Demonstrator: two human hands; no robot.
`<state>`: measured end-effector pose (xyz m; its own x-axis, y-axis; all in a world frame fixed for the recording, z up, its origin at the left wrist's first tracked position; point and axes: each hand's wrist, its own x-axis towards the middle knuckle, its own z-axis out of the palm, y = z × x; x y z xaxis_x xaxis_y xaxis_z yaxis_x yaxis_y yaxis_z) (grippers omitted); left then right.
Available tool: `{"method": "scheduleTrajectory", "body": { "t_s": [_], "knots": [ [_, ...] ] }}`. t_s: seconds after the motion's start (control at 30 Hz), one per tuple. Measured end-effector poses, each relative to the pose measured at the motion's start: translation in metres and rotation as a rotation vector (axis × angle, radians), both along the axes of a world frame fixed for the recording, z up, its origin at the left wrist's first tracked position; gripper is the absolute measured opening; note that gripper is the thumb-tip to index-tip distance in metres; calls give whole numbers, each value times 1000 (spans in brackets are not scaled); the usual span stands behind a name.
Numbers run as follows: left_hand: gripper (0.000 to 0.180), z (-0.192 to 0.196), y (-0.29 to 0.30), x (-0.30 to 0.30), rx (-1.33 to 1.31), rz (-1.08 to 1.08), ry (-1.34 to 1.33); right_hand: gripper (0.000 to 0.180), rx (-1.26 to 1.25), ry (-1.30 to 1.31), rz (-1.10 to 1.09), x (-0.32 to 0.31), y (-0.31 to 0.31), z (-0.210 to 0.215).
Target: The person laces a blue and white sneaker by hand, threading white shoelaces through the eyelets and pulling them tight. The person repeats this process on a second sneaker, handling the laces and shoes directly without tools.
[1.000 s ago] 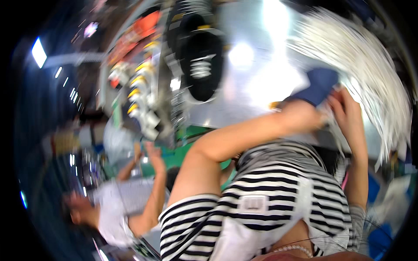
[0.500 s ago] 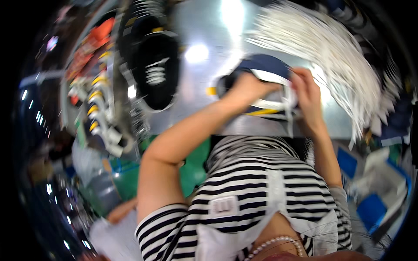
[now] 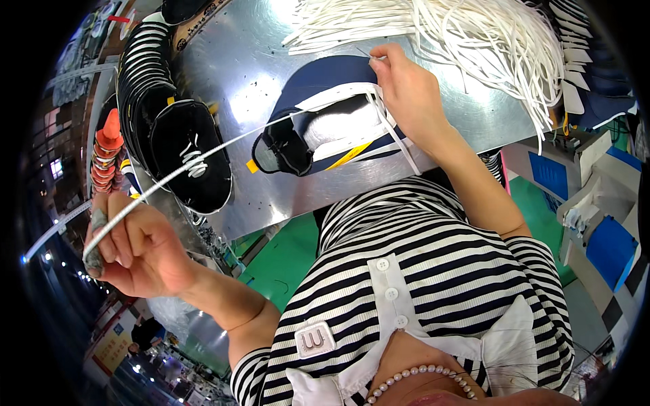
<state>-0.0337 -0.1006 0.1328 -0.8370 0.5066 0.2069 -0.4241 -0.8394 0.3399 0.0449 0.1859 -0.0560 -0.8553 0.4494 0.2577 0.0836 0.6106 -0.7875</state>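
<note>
A navy shoe upper (image 3: 325, 78) with white trim and a yellow stripe lies on the metal table. A white shoelace (image 3: 223, 145) runs taut from its eyelets out to the left, gripped in my left hand (image 3: 139, 247), whose fingers are curled, one of them in a grey covering. Another length of lace (image 3: 399, 139) hangs loose over the upper's near side. At the upper's right end, my right hand (image 3: 412, 98) has thumb and forefinger pinched at the navy edge; its other fingers bend over the white trim.
White laces (image 3: 467, 54) lie in a big bundle at the back right. Left of the upper, a row of nested black uppers (image 3: 193, 155) lines the metal table (image 3: 261, 203). More navy uppers (image 3: 599, 88) are stacked at the far right, near a white and blue chair (image 3: 602, 237).
My left hand has left the upper and swung far out to the left, drawing the lace straight. My right hand has shifted left and away from me, staying at the upper's right end.
</note>
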Motion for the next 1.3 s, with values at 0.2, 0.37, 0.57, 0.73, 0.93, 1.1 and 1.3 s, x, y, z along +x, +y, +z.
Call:
{"method": "scheduleTrajectory", "body": {
  "t_s": [0.2,0.37,0.57,0.73,0.93,1.1,1.3],
  "knots": [
    [11,-103,98,50,-1525,365,1497,18,-84,16,6,-3,8,-3],
    [17,-144,115,64,-1605,422,1266,22,-585,141,117,17,10,10],
    [24,-140,113,61,-1813,300,1114,18,-465,-90,263,76,-1,37],
    [28,-142,109,57,-1778,281,1185,15,-416,-162,308,85,-8,26],
    [23,-148,106,57,-1645,318,1212,14,-350,-201,350,79,-8,28],
    [17,-154,106,61,-1512,346,1317,16,-202,-240,340,65,-20,20],
    [30,-162,99,64,-1518,457,1345,22,-167,-304,411,68,-2,27]
  ]
}}
